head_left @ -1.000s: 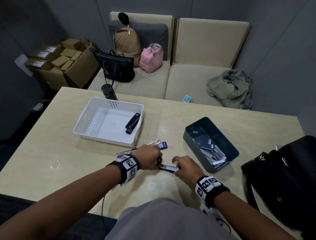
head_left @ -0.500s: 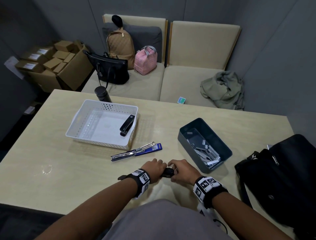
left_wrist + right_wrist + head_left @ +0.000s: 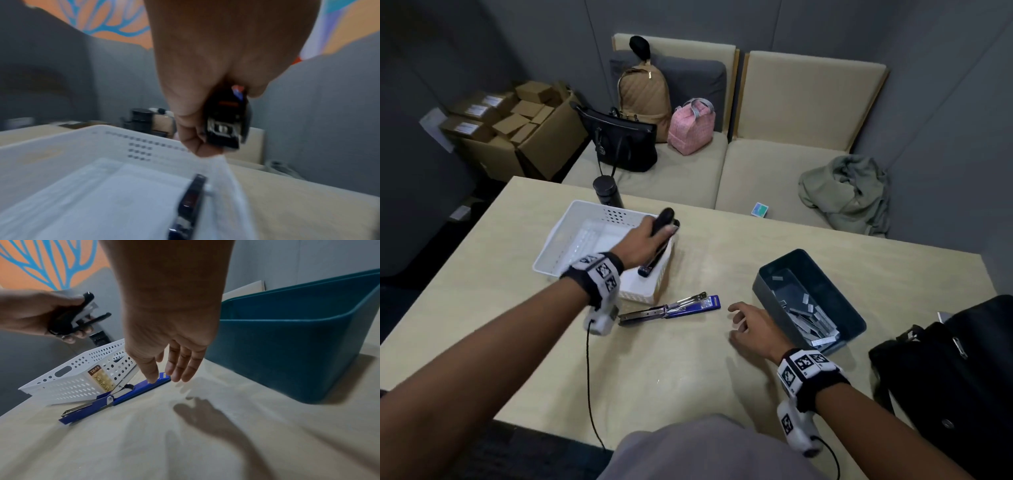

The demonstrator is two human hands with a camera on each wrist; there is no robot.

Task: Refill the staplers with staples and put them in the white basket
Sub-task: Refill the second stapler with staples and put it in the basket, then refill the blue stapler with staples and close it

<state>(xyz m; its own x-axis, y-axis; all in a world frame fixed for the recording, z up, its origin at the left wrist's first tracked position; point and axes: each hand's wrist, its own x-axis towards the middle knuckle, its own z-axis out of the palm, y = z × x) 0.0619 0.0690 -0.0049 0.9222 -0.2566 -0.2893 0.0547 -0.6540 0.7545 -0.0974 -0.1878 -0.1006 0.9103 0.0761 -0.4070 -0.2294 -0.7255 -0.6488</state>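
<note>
1. The left hand point(image 3: 642, 241) sits in the upper middle of the head view, above the right-hand edge of the white basket point(image 3: 558, 246). Its fingers are curled round a black stapler point(image 3: 665, 219), which it holds in the air over the basket.
2. In the left wrist view the same black stapler point(image 3: 225, 128) points away from the camera, with the fingers point(image 3: 191, 142) wrapped round its left side and the basket wall point(image 3: 61, 144) below it.
3. A second black stapler point(image 3: 654, 263) lies inside the basket against its right wall; in the left wrist view it shows at the lower middle point(image 3: 189, 206), blurred.
4. The right hand point(image 3: 755, 327) is at the centre right of the head view, fingers spread and relaxed, holding nothing. Whether it touches the table point(image 3: 671, 370) cannot be told.
5. In the right wrist view the fingertips point(image 3: 153, 378) of the right hand hang just over the near end of a blue stapler point(image 3: 115, 400), which lies opened out flat on the table just in front of the basket point(image 3: 68, 382). Touching or just apart, I cannot tell.
6. A dark teal bin point(image 3: 774, 277) stands to the right of the right hand, with loose strips of staples point(image 3: 811, 318) inside.
7. A black bag point(image 3: 955, 370) lies at the right edge of the table.
</note>
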